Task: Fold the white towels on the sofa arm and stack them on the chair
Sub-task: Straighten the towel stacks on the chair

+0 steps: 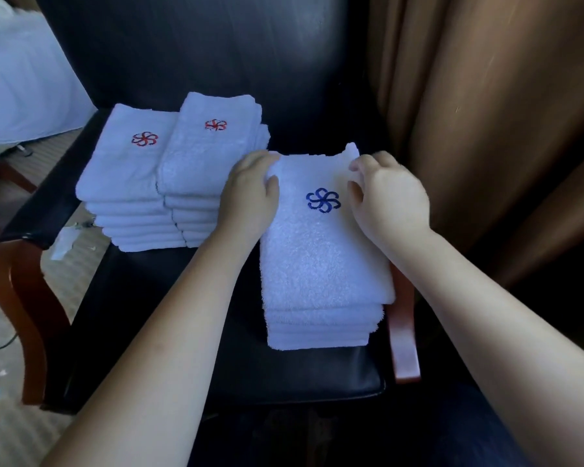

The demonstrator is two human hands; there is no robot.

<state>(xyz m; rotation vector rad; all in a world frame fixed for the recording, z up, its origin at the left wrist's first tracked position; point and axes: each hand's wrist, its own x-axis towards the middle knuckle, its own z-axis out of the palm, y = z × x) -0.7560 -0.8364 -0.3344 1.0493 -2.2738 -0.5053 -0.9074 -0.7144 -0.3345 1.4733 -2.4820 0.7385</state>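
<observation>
White towel (321,257) in L hand (253,187)

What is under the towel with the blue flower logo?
Beneath the top towel: folded white towels on the black chair seat. Only their front edges show; their tops are covered.

You are working in a hotel room: logo-embroidered towel stacks (125,170) are sitting on a black chair (182,315), with white bed linen (21,89) and curtains (486,112) flanking it.
</observation>
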